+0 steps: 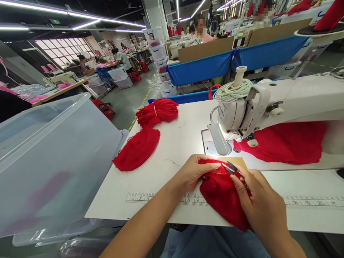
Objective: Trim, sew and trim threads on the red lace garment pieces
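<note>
In front of the sewing machine (236, 107), my left hand (194, 171) pinches the lace-like upper edge of a piece of red fabric (223, 193). The cloth hangs down over the table's front edge. My right hand (258, 197) is closed around small thread snips (231, 167), whose blades point up and left at that same edge. Most of the snips' handle is hidden by my fingers. Another red cloth piece (290, 143) lies under the machine's arm. To the left rest a curved red piece (139, 148) and a tied red bundle (158, 111).
A large translucent plastic bin (53, 161) stands against the table's left side. Printed along the front of the white table (107, 204) is a ruler scale (309, 201). Behind hang blue cloth troughs (199, 71). A red thread cone (329, 16) stands at upper right. People sit at machines farther back.
</note>
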`<control>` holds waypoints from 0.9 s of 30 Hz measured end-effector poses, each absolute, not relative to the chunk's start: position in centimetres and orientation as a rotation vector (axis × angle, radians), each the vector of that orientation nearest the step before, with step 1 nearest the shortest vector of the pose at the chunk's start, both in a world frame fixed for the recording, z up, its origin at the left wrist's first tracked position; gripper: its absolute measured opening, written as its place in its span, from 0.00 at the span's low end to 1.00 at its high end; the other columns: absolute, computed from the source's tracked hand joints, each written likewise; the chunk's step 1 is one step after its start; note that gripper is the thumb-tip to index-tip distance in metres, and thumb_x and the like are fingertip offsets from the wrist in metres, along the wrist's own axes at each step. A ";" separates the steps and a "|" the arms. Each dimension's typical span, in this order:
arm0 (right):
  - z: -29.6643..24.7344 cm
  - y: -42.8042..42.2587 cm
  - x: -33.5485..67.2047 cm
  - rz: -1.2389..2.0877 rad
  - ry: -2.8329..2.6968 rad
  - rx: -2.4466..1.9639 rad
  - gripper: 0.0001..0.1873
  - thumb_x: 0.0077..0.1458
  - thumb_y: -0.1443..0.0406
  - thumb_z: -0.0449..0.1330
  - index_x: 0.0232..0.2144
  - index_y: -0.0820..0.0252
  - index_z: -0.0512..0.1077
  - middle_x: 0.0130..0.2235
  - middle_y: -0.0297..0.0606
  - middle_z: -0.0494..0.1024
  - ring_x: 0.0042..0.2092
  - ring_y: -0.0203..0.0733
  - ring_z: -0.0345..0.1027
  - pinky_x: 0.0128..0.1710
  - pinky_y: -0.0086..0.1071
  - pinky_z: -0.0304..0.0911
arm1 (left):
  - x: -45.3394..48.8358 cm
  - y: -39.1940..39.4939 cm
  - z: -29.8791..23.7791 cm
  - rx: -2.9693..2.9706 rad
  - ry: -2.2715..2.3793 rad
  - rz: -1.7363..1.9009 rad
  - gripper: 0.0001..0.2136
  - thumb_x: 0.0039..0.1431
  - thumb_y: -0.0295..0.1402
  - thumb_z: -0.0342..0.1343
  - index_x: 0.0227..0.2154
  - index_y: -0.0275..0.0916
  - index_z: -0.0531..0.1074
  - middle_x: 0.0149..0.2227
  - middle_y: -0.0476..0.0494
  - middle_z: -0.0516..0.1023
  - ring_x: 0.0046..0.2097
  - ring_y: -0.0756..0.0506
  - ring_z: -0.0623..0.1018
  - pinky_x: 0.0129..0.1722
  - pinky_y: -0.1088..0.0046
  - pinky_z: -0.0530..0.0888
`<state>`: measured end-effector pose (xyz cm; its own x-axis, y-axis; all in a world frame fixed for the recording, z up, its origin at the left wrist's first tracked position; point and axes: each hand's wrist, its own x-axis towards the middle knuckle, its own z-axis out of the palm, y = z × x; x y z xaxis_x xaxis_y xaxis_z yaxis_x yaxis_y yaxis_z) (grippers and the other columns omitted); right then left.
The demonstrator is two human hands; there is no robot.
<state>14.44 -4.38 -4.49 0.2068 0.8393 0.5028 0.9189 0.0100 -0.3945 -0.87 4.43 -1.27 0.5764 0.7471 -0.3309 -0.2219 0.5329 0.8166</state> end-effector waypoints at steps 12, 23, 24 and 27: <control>-4.6 -4.0 14.7 0.097 -1.546 -1.779 0.23 0.65 0.50 0.46 0.45 0.55 0.74 0.37 0.37 0.78 0.31 0.42 0.73 0.24 0.32 0.62 | -0.8 4.4 -1.0 0.826 0.715 0.662 0.13 0.41 0.36 0.72 0.30 0.34 0.80 0.28 0.45 0.80 0.30 0.52 0.75 0.34 0.77 0.69; -3.9 -4.1 14.9 0.405 -1.486 -1.689 0.20 0.63 0.50 0.50 0.44 0.54 0.74 0.35 0.36 0.78 0.34 0.41 0.73 0.30 0.29 0.66 | -0.8 4.4 -1.0 0.838 0.819 0.689 0.16 0.39 0.38 0.72 0.29 0.32 0.80 0.28 0.44 0.79 0.29 0.52 0.74 0.30 0.78 0.68; -4.1 -4.2 14.9 0.372 -1.503 -1.709 0.20 0.64 0.50 0.49 0.45 0.53 0.73 0.35 0.35 0.77 0.34 0.40 0.73 0.30 0.29 0.66 | -0.9 4.4 -1.0 0.836 0.827 0.690 0.16 0.39 0.38 0.73 0.29 0.32 0.79 0.27 0.44 0.79 0.29 0.52 0.74 0.30 0.78 0.69; -4.6 -4.5 14.7 0.253 -1.532 -1.709 0.20 0.65 0.50 0.48 0.47 0.52 0.72 0.35 0.34 0.75 0.32 0.39 0.71 0.27 0.29 0.64 | -0.9 4.4 -1.1 0.836 0.810 0.688 0.15 0.40 0.37 0.72 0.29 0.32 0.79 0.27 0.44 0.79 0.29 0.52 0.74 0.30 0.78 0.69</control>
